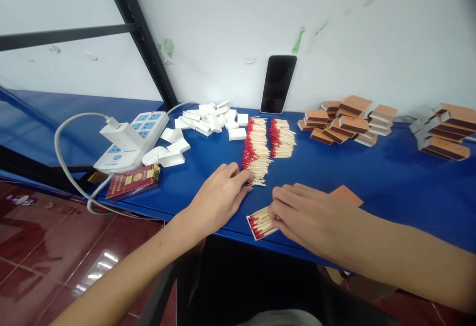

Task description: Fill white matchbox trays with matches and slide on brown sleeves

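Observation:
My left hand (220, 197) is at the near end of a long pile of red-headed matches (256, 147), its thumb and fingers pinched around the match heads there. A shorter pile of matches (283, 140) lies just to the right. By the table's front edge, a white matchbox tray (253, 232) lies tilted, filled with matches (263, 223), heads to the left. My right hand (297, 212) covers the tray's right part, with curled fingers on it; the fingertips are partly hidden. An orange matchbox sleeve (347, 194) lies partly behind my right forearm.
White empty trays (208, 118) are heaped at the back left. Orange matchboxes (342, 120) are stacked at the back right, more boxes (448, 130) farther right. A phone (278, 84) leans on the wall. A power strip (134, 142) with cable and a red pack (134, 181) occupy the left.

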